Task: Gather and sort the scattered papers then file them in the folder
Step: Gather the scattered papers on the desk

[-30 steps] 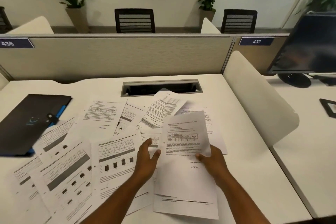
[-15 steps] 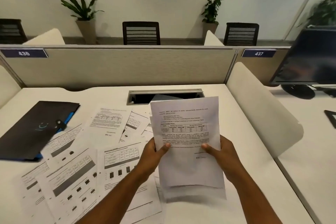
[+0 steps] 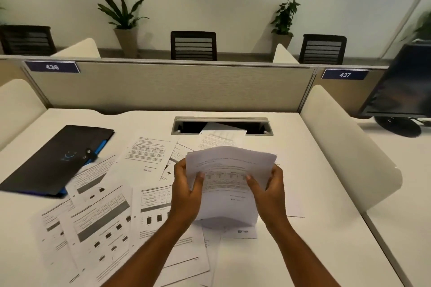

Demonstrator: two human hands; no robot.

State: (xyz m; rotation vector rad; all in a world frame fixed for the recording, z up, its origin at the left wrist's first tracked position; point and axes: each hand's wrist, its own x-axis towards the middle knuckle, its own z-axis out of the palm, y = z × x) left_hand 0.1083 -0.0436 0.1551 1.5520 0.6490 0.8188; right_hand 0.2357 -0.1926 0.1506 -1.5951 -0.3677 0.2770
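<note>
two bare hands hold a small stack of printed sheets (image 3: 229, 182) above the white desk (image 3: 314, 193), seen from the head camera. the left hand (image 3: 186, 190) clamps the stack's left edge, thumb on the printed face and fingers behind; the right hand (image 3: 268, 191) clamps the right edge in the same way, so both grips are closed on the paper. the stack stands nearly upright, its lower edge resting on or just above other sheets on the desk (which of the two cannot be told, as the stack is blurred), and its top edge curls away from the viewer. the front page bears text and a table.

loose papers (image 3: 100, 223) lie scattered and overlapping across the left and middle of the desk, several showing tables with grey bands and small dark squares. one text page (image 3: 149, 156) lies further back, near the folder. another sheet (image 3: 222, 134) lies partly over the cable slot (image 3: 221, 126) at the rear of the desk.

the black folder (image 3: 56, 158), closed and with a blue edge showing, lies at the left of the desk, its near corner overlapping the scattered papers. a dark monitor (image 3: 403, 86) stands on the neighbouring desk at right.
</note>
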